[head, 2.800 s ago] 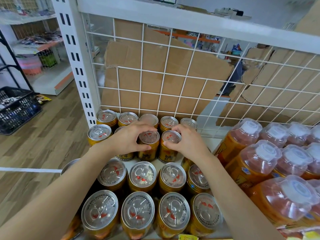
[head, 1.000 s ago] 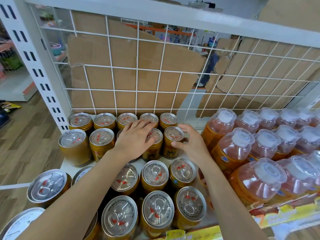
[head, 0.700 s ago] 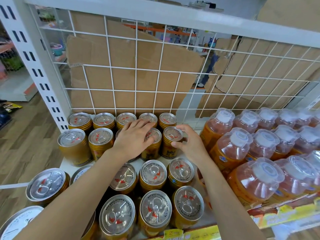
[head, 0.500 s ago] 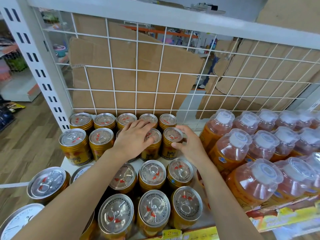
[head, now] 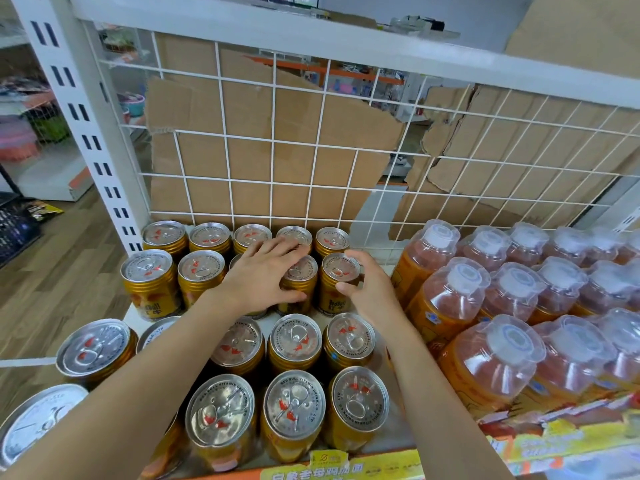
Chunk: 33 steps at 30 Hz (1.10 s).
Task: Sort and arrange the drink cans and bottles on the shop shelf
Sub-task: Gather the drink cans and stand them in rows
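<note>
Very little has moved in the last second. My left hand [head: 258,278] still lies over the second row of cans [head: 202,271], its fingers [head: 277,247] straight and spread across the lids, thumb against the front of the fourth can [head: 299,271], pressing rather than gripping. My right hand [head: 370,292] stays cupped on the end can [head: 337,271], fingers curled over the far rim and thumb on the near side, a loose hold. Both cans stand upright just in front of the back row, near the wire grid [head: 273,174] (the bottles [head: 450,296] sit just beside, to the right). I take that stillness to mean this pair is seated and the row of five is full. The gap on the shelf [head: 133,315] before the next row looks like the job left.
</note>
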Tool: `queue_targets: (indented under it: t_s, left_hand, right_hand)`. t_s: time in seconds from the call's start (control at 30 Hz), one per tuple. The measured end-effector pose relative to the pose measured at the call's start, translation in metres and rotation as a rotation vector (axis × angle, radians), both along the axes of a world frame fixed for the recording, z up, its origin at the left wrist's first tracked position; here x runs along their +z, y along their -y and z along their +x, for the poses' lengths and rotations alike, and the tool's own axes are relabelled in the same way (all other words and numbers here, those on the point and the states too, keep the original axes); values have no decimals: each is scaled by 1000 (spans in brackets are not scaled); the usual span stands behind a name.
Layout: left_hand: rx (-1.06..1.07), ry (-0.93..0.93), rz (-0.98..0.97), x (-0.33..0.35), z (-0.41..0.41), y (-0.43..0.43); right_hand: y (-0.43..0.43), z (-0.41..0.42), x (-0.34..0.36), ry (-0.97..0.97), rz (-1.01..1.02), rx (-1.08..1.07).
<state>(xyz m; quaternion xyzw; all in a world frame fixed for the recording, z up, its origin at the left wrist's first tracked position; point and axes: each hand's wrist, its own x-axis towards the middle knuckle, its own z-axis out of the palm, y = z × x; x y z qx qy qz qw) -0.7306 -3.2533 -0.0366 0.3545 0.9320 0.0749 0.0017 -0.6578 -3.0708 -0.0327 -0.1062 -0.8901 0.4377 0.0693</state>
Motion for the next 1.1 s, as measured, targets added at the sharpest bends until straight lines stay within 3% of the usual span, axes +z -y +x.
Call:
queue_targets:
  t_s: [0.17, 0.33, 0.5, 0.73, 0.93, 1.1]
  left_hand:
    - [-3, 63, 36, 2, 0, 1]
    - [-9, 235, 171, 24, -1, 12]
    - [103, 90, 373, 45, 30, 50]
    - [272, -142, 391, 43, 95, 127]
    - [380, -146, 384, 31, 123, 176]
    - [354, -86, 382, 13, 125, 199]
  right_hand:
    - [5, 2, 4, 13, 15, 15]
    - [10, 13, 19, -83, 242, 55]
    - [14, 31, 33, -189, 398, 137]
    - [32, 59, 35, -290, 472, 311]
    - [53, 77, 35, -313, 510, 410]
    - [86, 85, 38, -267, 539, 453]
